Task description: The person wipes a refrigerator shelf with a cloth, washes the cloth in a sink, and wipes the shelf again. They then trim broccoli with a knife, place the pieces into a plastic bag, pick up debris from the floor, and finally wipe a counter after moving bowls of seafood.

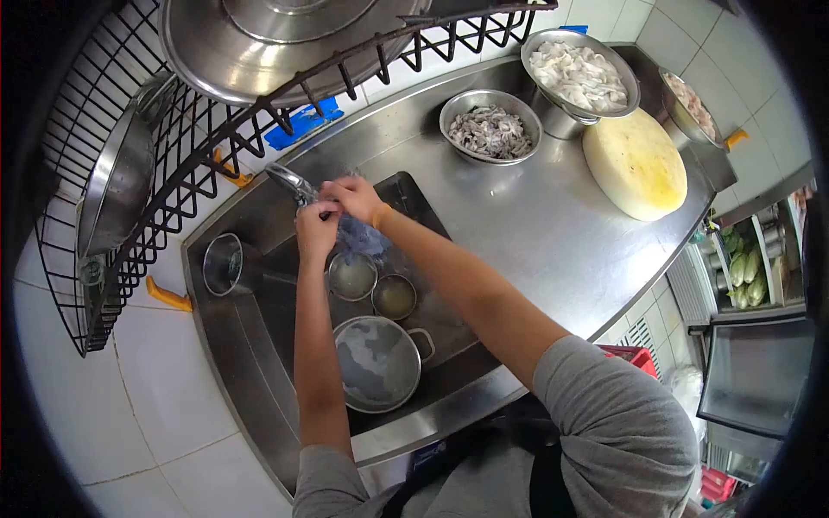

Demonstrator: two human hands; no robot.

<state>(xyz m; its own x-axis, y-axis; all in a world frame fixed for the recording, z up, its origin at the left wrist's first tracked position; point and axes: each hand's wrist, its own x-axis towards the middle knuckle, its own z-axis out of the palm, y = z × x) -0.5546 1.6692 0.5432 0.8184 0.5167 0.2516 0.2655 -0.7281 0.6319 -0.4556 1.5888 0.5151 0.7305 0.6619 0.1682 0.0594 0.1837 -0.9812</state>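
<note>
Over the sink [268, 324], close to the metal faucet [292, 183], both of my hands are closed on a crumpled, bluish see-through plastic bag [358, 240]. My left hand [318, 226] pinches it on the near side, and my right hand [352, 197] grips it just beyond, the two nearly touching. The bag hangs down from my fingers; its contents are hard to make out. Below it in the sink stand two small round containers holding cloudy liquid, a paler one [352, 278] and a yellowish one [395, 298]. Nearer to me is a pot [377, 364] with greyish liquid.
On the steel counter [518, 224] are a bowl of greyish cut pieces [490, 134], a raised bowl of white pieces [579, 78] and a thick round cutting board [637, 164]. A black wire rack [164, 198] overhangs the left. A metal bowl [223, 263] sits by the sink's left side.
</note>
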